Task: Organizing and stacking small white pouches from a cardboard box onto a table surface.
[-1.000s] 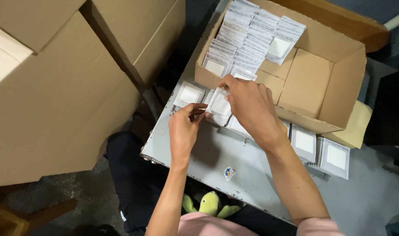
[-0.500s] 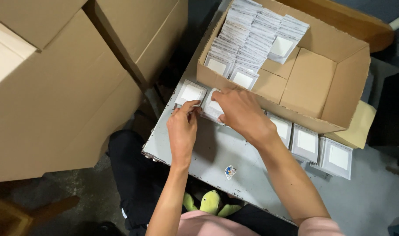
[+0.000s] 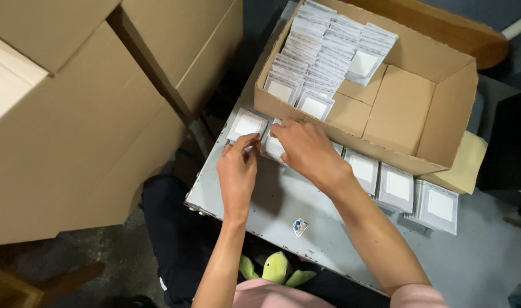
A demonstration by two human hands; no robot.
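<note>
Left hand (image 3: 238, 170) and right hand (image 3: 303, 147) press white packets (image 3: 272, 145) on the table (image 3: 283, 211).

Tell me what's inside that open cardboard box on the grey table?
The open cardboard box holds rows of small flat white packets standing on edge at its left end. The right end shows bare cardboard; anything beneath the packets is hidden.

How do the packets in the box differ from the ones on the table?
The packets in the box stand on edge in tight rows; the packets on the table lie flat in a loose line. The box ones sit untouched; both hands, left hand and right hand, are at the table ones. All are square, grey-edged with white centres.
</note>
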